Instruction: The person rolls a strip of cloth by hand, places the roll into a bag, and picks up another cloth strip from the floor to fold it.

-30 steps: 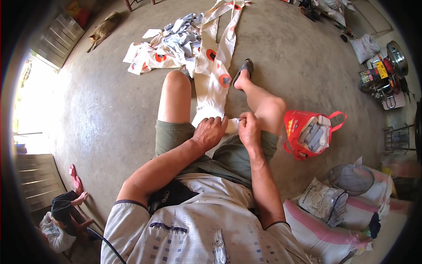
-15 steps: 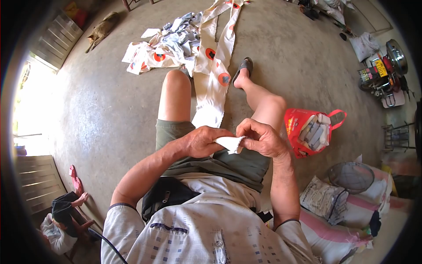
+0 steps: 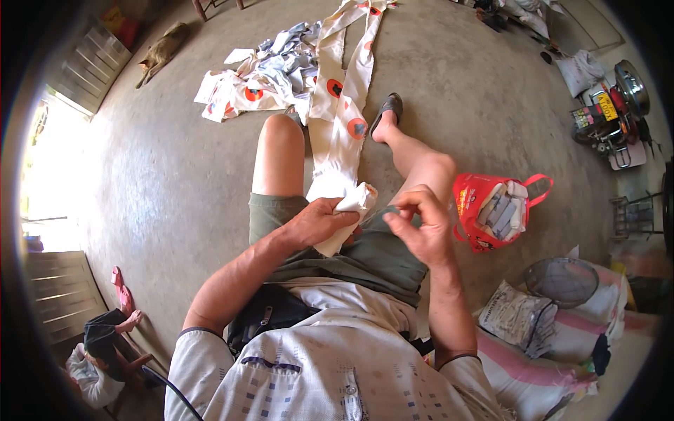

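My left hand (image 3: 319, 223) is closed around a white cloth roll (image 3: 359, 200) above my lap, its end standing up past the fingers. A long white cloth strip (image 3: 354, 98) with orange-red round prints runs along the floor between my legs up toward this roll. Just right of the roll is my right hand (image 3: 425, 228), apart from the cloth. Its thumb and index finger are spaced, and I make out nothing held between them.
A heap of cloth strips (image 3: 284, 67) lies on the floor ahead. To the right stands a red bag (image 3: 477, 228) filled with rolled cloth. Sacks (image 3: 526, 365) and a mesh sieve (image 3: 562, 282) are at lower right, a motorcycle (image 3: 607, 116) beyond. A person (image 3: 102, 358) sits at lower left; a cat (image 3: 163, 55) lies upper left.
My right hand has let go of the cloth roll and moved slightly right. In my left hand the roll has turned from lying sideways to pointing up and away.
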Demonstrator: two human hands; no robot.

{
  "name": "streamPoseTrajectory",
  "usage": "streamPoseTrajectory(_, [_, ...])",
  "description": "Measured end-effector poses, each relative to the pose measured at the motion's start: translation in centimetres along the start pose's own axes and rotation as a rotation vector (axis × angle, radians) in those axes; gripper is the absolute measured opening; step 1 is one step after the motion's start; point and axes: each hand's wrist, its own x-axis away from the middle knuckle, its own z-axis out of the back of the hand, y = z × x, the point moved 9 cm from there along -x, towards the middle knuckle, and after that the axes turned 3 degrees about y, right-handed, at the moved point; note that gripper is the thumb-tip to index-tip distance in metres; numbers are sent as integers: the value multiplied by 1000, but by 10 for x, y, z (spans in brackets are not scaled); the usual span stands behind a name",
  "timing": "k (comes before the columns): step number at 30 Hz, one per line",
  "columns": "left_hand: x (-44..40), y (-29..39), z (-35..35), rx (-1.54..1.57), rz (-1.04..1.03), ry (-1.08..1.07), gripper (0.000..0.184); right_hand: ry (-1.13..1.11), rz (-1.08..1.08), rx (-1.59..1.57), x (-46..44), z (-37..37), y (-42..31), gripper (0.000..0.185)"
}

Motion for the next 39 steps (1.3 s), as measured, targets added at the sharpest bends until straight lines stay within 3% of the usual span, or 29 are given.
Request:
streamPoseTrajectory(4, [-1, -2, -9, 1, -26, 4, 30, 42, -3, 290, 7, -29, -3, 32])
streamPoseTrajectory(9, [1, -4, -11, -109, -14, 9, 29, 160, 41, 472, 14, -38, 15, 16])
streamPoseTrajectory(16, [-4, -14, -10, -67, -20, 10, 32, 279, -160, 283, 23, -19, 44, 6])
streamPoseTrajectory(22, [-7, -18, -4, -161, 25, 57, 27, 158, -15, 312, 19, -33, 9, 16])
streamPoseTrajectory(27, [0, -1, -4, -290, -122, 139, 28, 190, 59, 533, 22, -44, 17, 16])
streamPoseTrajectory(39, [-9, -16, -4, -401, -122, 107, 30, 189, -180, 292, 34, -31, 53, 7])
